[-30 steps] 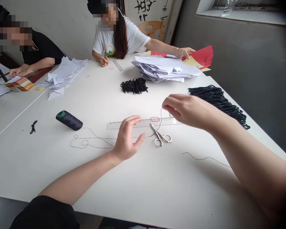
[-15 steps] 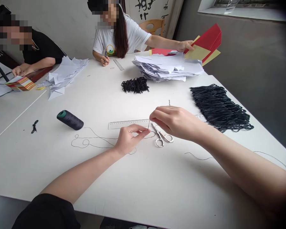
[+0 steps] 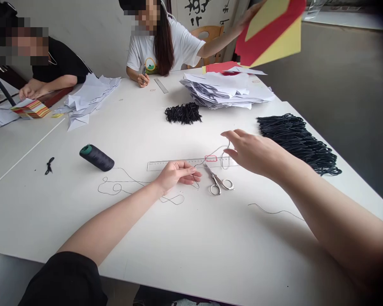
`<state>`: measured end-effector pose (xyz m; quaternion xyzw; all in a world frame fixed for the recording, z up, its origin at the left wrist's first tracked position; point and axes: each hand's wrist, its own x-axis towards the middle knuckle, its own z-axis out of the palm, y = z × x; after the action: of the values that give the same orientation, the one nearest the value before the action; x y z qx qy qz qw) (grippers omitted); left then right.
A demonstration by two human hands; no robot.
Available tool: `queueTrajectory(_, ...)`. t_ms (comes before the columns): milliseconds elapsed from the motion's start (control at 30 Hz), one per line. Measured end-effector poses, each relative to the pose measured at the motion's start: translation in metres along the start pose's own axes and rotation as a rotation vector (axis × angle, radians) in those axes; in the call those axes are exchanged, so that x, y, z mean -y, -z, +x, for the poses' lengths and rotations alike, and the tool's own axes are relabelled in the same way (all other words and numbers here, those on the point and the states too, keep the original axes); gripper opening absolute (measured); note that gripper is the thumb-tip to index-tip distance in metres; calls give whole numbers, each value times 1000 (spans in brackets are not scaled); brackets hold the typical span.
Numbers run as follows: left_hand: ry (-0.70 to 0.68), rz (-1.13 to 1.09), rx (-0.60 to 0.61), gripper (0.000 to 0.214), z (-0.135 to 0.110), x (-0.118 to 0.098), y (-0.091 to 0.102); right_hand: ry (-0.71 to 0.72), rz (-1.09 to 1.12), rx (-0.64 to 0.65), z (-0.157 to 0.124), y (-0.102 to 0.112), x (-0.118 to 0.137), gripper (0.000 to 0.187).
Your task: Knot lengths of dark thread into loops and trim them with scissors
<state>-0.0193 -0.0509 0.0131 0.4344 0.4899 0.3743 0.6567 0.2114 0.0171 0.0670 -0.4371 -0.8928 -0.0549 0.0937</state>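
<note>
Black thread [image 3: 215,151] crosses the ruler edge [image 3: 178,161] to the right hand [image 3: 254,152].

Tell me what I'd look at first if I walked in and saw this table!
A red-and-yellow paper sheet is held up high at the top right by a co-worker's hand, above a big pile of white paper. To the right lies a heap of black cord loops. Near the middle, shiny silver scissors lie between the left hand and the right hand.
</note>
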Motion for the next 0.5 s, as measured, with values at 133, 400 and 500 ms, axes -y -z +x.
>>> queueTrajectory(133, 8, -39, -25, 32, -1, 1, -2, -16, -120, 258, -22, 4, 11, 27)
queueTrajectory(400, -5, -61, -45, 35, -1, 1, -3, 49, -133, 366, -50, -13, 58, 12)
queueTrajectory(500, -14, -37, -65, 36, 0, 2, -3, 33, -155, 340, -50, -17, 59, 9)
